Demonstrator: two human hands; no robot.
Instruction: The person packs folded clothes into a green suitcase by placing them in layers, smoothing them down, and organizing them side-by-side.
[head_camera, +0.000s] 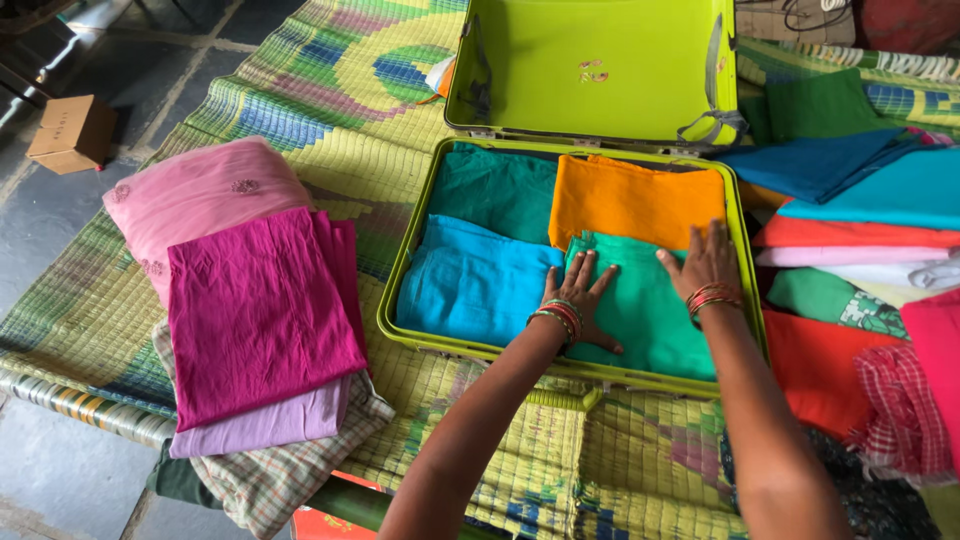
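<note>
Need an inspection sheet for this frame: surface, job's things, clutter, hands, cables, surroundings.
Surface: woven mat in yellow, green and blue.
Job's things: open lime-green suitcase holding folded teal, orange, blue and green cloth.
Clutter: pink and magenta stack left of the case; mixed folded pile right of it.
Hands: left hand and right hand both flat on the green cloth, bangles on both wrists.
Cables: dark cable at the top edge, partly cut off.
Surroundings: cardboard box on a grey tiled floor.
</note>
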